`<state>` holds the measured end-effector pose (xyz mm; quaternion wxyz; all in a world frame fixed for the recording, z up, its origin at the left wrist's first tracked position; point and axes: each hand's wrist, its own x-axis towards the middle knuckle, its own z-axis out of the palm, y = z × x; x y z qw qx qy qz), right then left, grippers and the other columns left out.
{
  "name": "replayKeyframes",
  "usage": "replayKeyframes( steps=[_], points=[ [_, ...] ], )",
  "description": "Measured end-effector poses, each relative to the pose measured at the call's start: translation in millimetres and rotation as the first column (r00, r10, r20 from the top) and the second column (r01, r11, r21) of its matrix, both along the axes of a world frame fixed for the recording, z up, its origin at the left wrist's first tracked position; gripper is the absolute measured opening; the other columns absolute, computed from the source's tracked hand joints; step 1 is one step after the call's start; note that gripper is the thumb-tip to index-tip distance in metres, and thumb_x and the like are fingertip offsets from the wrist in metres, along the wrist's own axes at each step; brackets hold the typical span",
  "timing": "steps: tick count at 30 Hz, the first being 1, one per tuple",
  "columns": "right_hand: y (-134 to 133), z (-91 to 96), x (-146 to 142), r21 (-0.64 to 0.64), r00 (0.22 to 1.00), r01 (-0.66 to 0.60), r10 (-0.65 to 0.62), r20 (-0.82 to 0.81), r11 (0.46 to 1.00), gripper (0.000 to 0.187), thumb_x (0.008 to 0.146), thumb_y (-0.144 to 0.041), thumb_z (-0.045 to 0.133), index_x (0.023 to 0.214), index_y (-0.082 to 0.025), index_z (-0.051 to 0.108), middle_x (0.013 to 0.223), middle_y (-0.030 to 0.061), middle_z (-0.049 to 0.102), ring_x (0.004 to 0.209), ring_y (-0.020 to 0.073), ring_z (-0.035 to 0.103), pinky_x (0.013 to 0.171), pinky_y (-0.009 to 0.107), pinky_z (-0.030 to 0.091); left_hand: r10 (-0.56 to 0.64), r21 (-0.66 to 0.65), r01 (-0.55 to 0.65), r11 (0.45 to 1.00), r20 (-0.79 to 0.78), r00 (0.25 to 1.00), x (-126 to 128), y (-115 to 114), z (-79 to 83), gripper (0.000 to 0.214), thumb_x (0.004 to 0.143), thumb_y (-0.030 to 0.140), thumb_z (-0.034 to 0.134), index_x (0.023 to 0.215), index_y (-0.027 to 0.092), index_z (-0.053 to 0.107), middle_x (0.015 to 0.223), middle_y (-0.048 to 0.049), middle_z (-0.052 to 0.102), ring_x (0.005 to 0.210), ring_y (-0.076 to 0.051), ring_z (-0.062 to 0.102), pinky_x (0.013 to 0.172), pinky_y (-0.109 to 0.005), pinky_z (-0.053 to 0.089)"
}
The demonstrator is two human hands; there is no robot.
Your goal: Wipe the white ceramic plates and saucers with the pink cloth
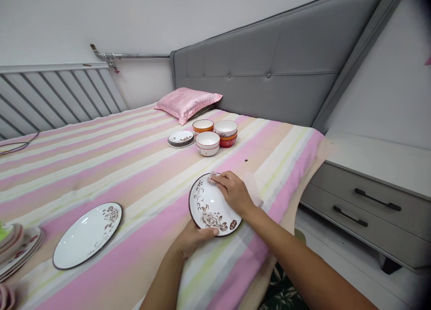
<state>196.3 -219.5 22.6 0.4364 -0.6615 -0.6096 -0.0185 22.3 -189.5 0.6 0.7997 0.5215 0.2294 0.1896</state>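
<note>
Left hand (193, 239): partly closed on the near rim of the patterned plate (209, 202), thumb on top, other fingers mostly hidden; right hand (235, 194): fingertips bunched on a crumpled tissue (212, 178), at the plate's far rim; plate is face up over the bed near its right side; can't tell if its underside touches the bedspread (144, 184); thin translucent sheet (252, 188) just beside the right hand.

Risk: only the thumb visibly clamps the plate; a hard push at the far rim could lever it loose, glaze probably slick; bed side is near, so a slip rightward could reach the hard floor (328, 245).

Surface: soft, striped; oval plate (88, 236) lies to the left, more dishes (22, 251) past it, cut off by frame; ahead, stacked bowls (208, 144) beside small plates (181, 137).

Room: pink pillow (188, 102) near a grey headboard (256, 63); metal railing (60, 94) back left; two-drawer nightstand (370, 193) right.
</note>
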Motion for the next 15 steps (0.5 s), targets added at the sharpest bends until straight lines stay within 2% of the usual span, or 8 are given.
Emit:
replayKeyframes(
  steps=[4,9,12,15],
  points=[
    [-0.9,2.2,-8.5,0.01,0.987,-0.161,0.161,0.018,0.987,0.027,0.087,-0.022,0.044,0.109,-0.024,0.06,0.094,0.0053,0.055,0.091,0.0153,0.051,0.079,0.028,0.044,-0.025,-0.007,0.025,1.0,-0.012,1.0,-0.1,0.2,-0.9,0.063,0.061,0.013,0.072,0.12,0.014,0.049,0.115,-0.0135,0.061,0.107,-0.031,0.054,0.094,-0.045,0.039],
    [-5.5,1.3,-21.5,-0.042,0.937,-0.337,0.339,0.087,0.941,0.029,0.085,-0.016,0.044,0.107,-0.024,0.061,0.095,0.0055,0.056,0.091,0.0154,0.049,0.075,0.027,0.044,-0.004,-0.001,0.004,1.0,0.027,1.0,1.0,1.7,-2.8,0.052,0.064,0.013,0.07,0.114,0.014,0.053,0.109,-0.0125,0.062,0.103,-0.029,0.055,0.092,-0.044,0.04],
    [-10.0,2.3,-27.0,-0.086,0.905,-0.408,0.415,0.089,0.909,0.028,0.083,-0.012,0.046,0.098,-0.024,0.066,0.092,0.0045,0.058,0.087,0.0147,0.05,0.073,0.026,0.044,0.041,0.001,-0.041,0.999,0.053,0.998,1.5,2.8,-2.5,0.044,0.066,0.012,0.068,0.109,0.015,0.056,0.107,-0.0109,0.063,0.104,-0.029,0.055,0.091,-0.044,0.04],
    [-15.6,6.1,-27.0,-0.154,0.893,-0.435,0.447,0.056,0.887,0.028,0.081,-0.011,0.048,0.094,-0.026,0.068,0.09,0.0027,0.059,0.085,0.0135,0.051,0.072,0.024,0.043,0.099,-0.023,-0.097,0.995,0.066,0.993,2.1,3.4,-0.8,0.046,0.066,0.011,0.068,0.11,0.016,0.056,0.108,-0.0103,0.063,0.106,-0.029,0.054,0.093,-0.043,0.04]
  ],
)
